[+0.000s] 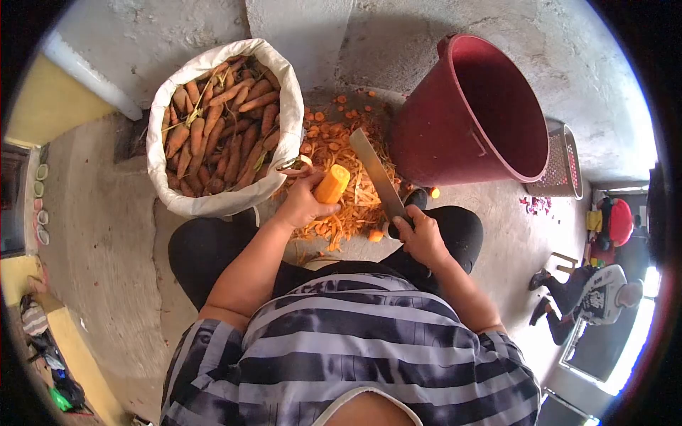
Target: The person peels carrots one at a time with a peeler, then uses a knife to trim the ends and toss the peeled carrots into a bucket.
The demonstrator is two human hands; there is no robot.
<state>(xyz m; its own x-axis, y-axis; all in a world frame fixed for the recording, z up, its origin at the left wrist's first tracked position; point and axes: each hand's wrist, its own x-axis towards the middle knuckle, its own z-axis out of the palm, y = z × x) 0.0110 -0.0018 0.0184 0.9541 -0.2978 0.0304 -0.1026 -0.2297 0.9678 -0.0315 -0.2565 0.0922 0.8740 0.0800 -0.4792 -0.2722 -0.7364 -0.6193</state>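
In my left hand (pixel 302 204) is a thick peeled carrot (pixel 332 184), its cut pale-orange end tilted up and away from me. My right hand (pixel 424 236) grips the dark handle of a large knife (pixel 376 174), whose broad blade points up and to the left. Blade and carrot are apart. Beneath them, a heap of carrot peelings (pixel 341 220) with cut carrot ends covers the floor between my legs. Just beyond my left hand stands a white sack (pixel 290 135) with its rim rolled down, full of unpeeled carrots (pixel 227 135).
A big dark-red bucket (pixel 440 121) stands to the right of the peelings, tilted in view. Behind it is a grey perforated basket (pixel 561 167). Some purple scraps (pixel 536 206) lie on the floor. Another person (pixel 597 298) sits at the far right. A concrete wall (pixel 383 42) rises ahead.
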